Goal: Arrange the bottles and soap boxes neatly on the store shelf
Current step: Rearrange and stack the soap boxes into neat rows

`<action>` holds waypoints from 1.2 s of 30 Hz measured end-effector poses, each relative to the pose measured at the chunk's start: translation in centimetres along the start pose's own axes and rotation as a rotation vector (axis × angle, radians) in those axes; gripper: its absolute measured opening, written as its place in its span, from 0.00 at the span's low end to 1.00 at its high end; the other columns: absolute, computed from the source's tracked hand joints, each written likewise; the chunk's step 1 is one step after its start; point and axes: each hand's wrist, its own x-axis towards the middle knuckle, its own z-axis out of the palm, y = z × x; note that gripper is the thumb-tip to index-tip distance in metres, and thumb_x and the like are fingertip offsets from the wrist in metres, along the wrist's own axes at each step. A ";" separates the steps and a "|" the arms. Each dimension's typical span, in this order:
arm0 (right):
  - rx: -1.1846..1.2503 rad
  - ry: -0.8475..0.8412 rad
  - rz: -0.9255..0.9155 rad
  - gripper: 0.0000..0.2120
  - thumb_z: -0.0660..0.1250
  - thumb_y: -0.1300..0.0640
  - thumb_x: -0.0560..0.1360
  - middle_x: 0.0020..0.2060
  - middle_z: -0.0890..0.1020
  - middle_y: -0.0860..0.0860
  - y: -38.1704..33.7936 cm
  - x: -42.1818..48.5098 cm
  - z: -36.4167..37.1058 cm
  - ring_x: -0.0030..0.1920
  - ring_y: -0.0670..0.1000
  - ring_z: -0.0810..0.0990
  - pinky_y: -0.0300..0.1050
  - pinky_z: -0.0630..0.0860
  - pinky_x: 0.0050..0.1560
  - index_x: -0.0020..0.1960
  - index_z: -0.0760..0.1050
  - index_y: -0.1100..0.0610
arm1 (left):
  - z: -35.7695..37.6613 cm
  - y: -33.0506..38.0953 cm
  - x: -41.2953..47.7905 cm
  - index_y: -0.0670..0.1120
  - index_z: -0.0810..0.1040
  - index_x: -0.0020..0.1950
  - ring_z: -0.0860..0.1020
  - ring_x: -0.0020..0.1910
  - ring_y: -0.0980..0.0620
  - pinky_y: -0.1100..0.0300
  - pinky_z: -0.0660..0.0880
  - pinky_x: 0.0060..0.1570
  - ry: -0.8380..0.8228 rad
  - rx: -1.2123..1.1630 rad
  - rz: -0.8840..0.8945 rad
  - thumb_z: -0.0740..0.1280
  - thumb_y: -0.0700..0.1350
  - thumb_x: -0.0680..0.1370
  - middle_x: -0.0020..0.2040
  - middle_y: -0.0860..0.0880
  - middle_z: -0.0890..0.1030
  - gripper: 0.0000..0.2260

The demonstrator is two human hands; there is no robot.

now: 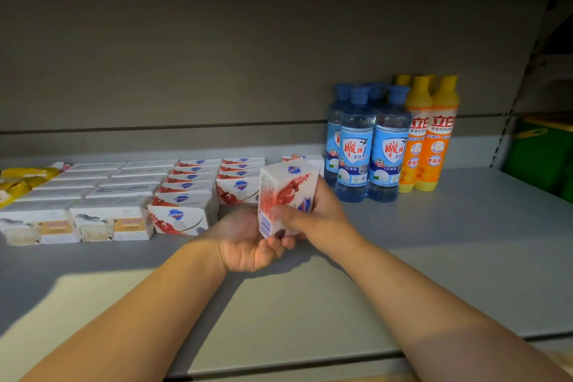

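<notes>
Holding a red-and-white soap box (286,195) on end and slightly tilted, both hands meet just above the grey shelf (465,242), near its middle. The left grip (248,242) lies palm up under the box, its fingers curled round the bottom end. The right grip (313,214) wraps the box from the right side, thumb laid across the front face and fingers hidden behind it. Just left of the held box stand two rows of matching red-and-white boxes (186,195), running from the shelf's back toward its front, the right row shorter than the left. One more box of that kind (310,160) shows behind the held one, partly hidden. Further left sit two rows of white boxes (111,220) with a horse picture on the front face, and at the far left edge lie yellow packets (24,177). To the right of the hands a cluster of blue bottles (356,146) stands upright, touching a cluster of orange bottles (434,139) with yellow caps beside it. A green object (539,152) sits beyond the shelf's right upright, too dim to tell what it is.
</notes>
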 end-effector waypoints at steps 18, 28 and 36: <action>-0.738 -0.116 -0.248 0.25 0.75 0.54 0.65 0.49 0.77 0.41 1.1 1.1 -2.5 0.51 0.42 0.70 0.31 0.66 0.48 0.60 0.74 0.51 | -0.7 0.3 -0.8 0.51 0.79 0.49 0.80 0.46 0.59 0.67 0.76 0.48 0.530 1.064 0.829 0.76 0.36 0.68 0.45 0.56 0.83 0.15; -0.766 0.277 -0.360 0.24 0.77 0.65 0.62 0.57 0.76 0.55 1.3 1.9 -4.3 0.57 0.48 0.70 0.38 0.67 0.60 0.57 0.75 0.61 | -1.5 0.0 -0.1 0.38 0.82 0.51 0.74 0.59 0.53 0.67 0.67 0.62 0.654 1.688 1.546 0.73 0.30 0.67 0.56 0.46 0.80 0.14; -0.423 0.103 0.023 0.10 0.76 0.52 0.67 0.38 0.82 0.39 1.8 1.2 -4.7 0.40 0.41 0.80 0.33 0.75 0.42 0.41 0.76 0.43 | -2.7 0.1 0.0 0.50 0.79 0.42 0.82 0.44 0.56 0.65 0.75 0.48 0.635 0.890 0.809 0.69 0.52 0.75 0.42 0.51 0.85 0.06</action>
